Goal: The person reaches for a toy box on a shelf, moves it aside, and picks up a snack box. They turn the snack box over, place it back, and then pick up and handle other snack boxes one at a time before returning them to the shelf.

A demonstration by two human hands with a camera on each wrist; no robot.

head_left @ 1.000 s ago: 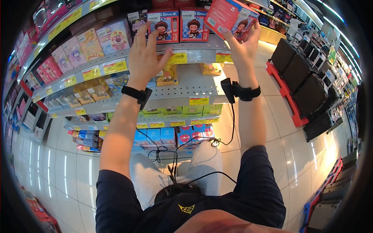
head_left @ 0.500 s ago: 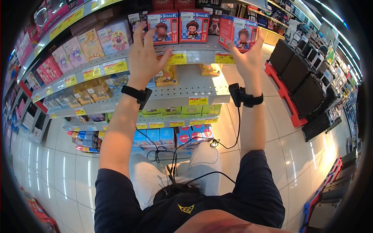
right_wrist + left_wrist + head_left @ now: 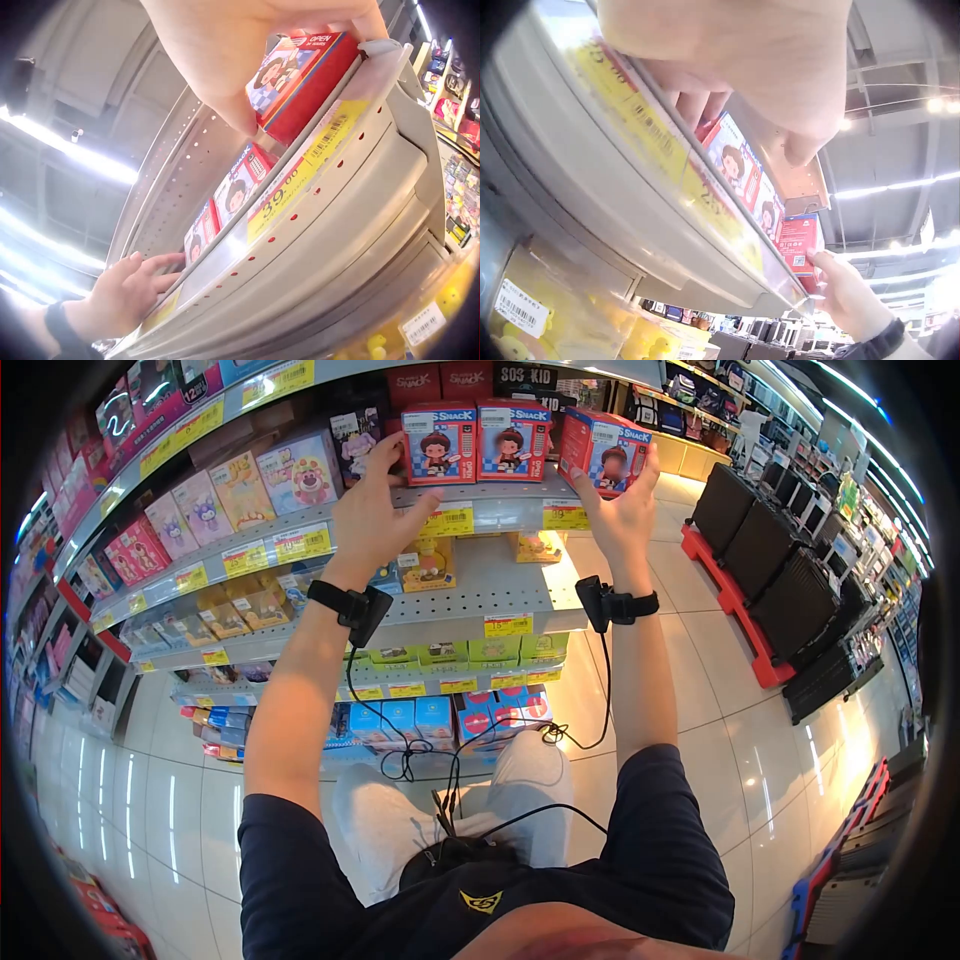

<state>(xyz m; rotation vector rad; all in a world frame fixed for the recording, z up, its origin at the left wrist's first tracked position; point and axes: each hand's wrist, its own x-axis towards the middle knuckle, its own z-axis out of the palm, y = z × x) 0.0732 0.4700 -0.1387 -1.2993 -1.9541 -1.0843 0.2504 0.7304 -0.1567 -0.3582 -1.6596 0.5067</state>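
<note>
Two red snack boxes (image 3: pixel 440 448) (image 3: pixel 512 442) stand side by side on the upper shelf (image 3: pixel 490 498). My left hand (image 3: pixel 372 520) is at the left side of the left one, fingers extended and thumb apart. My right hand (image 3: pixel 622 520) pinches a third red box (image 3: pixel 606 452) at the shelf's right end, thumb on its left and fingers on its right. In the right wrist view this box (image 3: pixel 307 82) rests at the shelf edge, and the left fingertips (image 3: pixel 174 262) reach the row's far end. The left wrist view hides part of the left fingers behind the shelf's price strip (image 3: pixel 652 135).
Pastel boxes (image 3: pixel 298 478) line the shelf on the left, with yellow price labels (image 3: pixel 300 544) along its edge. Lower shelves hold yellow (image 3: pixel 428 565) and green (image 3: pixel 494 648) packages. Black cables (image 3: pixel 412 748) hang between the wrists. A red-based rack (image 3: pixel 735 605) stands right.
The right-hand box went from raised and tilted to standing lower at the shelf's end. The other two red boxes have shifted right along the shelf, with my left hand beside them.
</note>
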